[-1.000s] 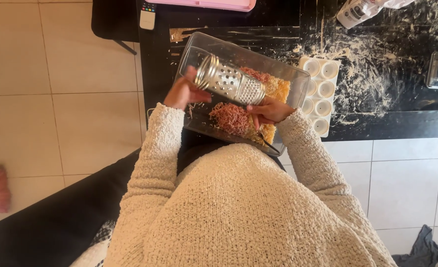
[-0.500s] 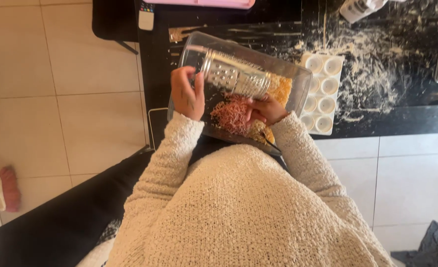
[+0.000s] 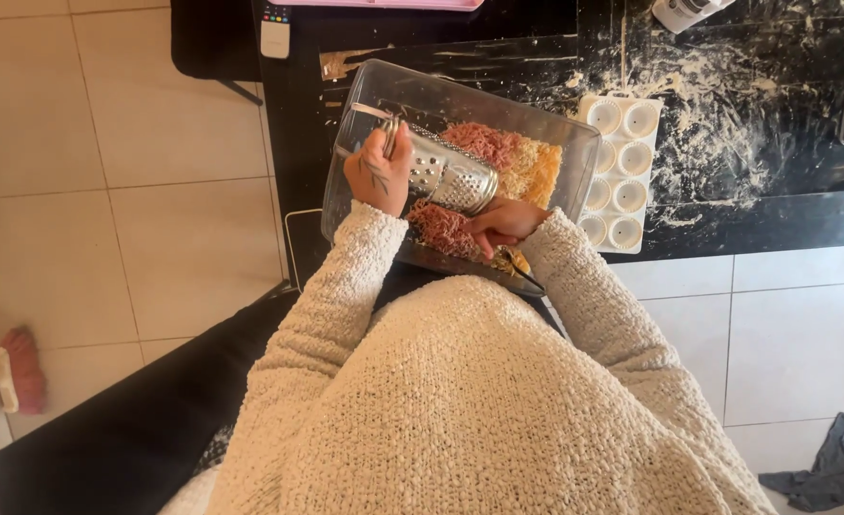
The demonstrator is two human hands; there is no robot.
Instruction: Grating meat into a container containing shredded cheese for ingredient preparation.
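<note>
While both hands grip it, the perforated steel grater drum lies tilted, shiny.

— Any packages showing?

— A white plastic tray of round cups is lying on the dark counter, touching the clear tub's right end. A white pack, partly cut off, is sitting at the top edge.

— Screens or signs?

— None. Only a white remote with coloured buttons is lying at the top, under a pink flat case.
</note>
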